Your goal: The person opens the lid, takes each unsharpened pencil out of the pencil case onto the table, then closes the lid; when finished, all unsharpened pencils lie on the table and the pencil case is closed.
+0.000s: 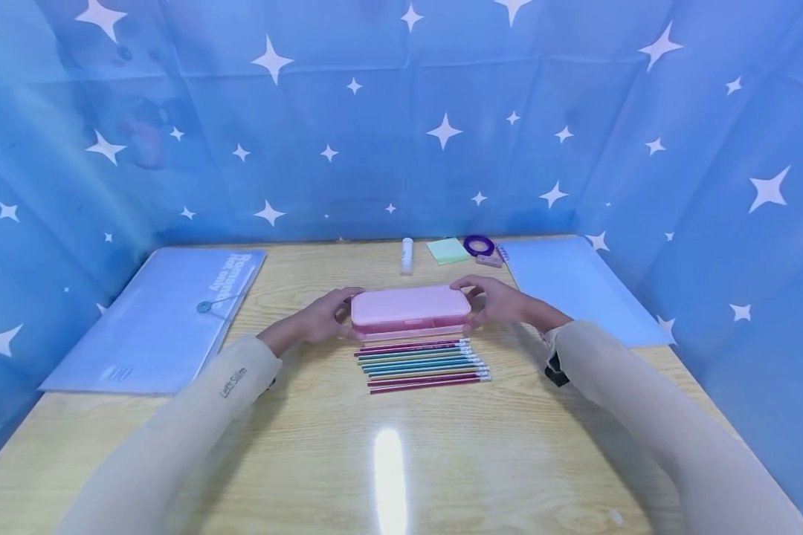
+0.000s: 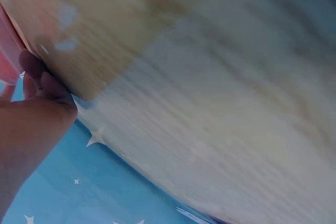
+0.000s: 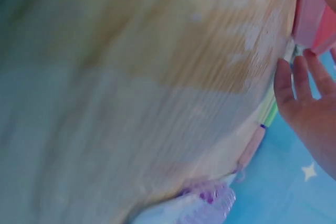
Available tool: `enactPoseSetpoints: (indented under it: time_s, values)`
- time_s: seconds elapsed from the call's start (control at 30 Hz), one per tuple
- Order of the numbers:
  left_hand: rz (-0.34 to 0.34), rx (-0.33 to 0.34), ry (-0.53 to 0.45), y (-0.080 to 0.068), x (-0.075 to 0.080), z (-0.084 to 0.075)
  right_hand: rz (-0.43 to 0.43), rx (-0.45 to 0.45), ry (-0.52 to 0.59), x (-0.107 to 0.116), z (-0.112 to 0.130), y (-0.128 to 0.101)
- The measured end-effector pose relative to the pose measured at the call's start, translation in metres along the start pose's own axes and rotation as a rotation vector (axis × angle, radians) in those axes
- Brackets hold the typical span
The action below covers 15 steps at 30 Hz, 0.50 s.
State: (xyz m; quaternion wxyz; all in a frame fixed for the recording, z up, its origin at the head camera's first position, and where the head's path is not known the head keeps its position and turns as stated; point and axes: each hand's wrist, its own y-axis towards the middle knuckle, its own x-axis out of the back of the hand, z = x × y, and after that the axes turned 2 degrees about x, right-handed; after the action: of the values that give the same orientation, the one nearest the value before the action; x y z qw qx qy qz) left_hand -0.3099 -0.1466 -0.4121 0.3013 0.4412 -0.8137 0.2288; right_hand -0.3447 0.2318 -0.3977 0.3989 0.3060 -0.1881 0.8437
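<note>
Head view shows the pink pencil case (image 1: 411, 310) in the middle of the table (image 1: 308, 446), lid down. Left hand (image 1: 321, 321) and right hand (image 1: 502, 301) grip its two ends. Pencils (image 1: 423, 364) lie just in front of the pink pencil case, not packed yet.

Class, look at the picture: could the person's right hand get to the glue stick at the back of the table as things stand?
Probably yes. The right hand grips the pink case at its end, and the glue stick lies just beyond the case with bare table around it. The hand would have to let go first.
</note>
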Motion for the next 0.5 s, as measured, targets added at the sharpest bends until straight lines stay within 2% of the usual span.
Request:
enactPoseSetpoints:
  time_s: [0.13,0.23,0.37,0.5]
  values:
    - [-0.019,0.0,0.071,-0.002,0.002,0.0,0.015,0.038,-0.07,-0.001,0.003,-0.001]
    - [0.001,-0.004,0.101,-0.004,0.005,-0.001,0.011,0.033,-0.092,-0.002,0.003,0.0]
    - [0.042,0.012,0.108,-0.005,0.008,-0.002,-0.021,0.008,-0.101,-0.005,0.006,0.002]
    - [0.04,0.058,0.091,-0.005,0.01,-0.004,-0.043,-0.013,-0.124,-0.007,0.013,0.003]
